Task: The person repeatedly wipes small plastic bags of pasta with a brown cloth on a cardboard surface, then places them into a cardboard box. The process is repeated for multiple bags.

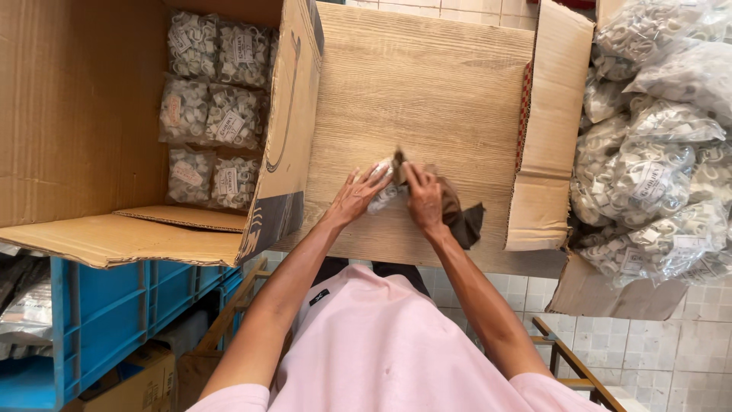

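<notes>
Pink shirt (381, 343) nearest; on the wooden board (427, 84), left hand (355, 197) and right hand (424, 200) pinch one small clear bag (385, 191) between them — brown cloth (461, 217) just right.

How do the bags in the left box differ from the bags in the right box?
The left box bags lie in neat rows, low in the box; the right box bags are heaped loosely, spilling above its rim. The left bags look smaller and flatter, the right ones fuller. Both are clear and hold small white parts.
</notes>
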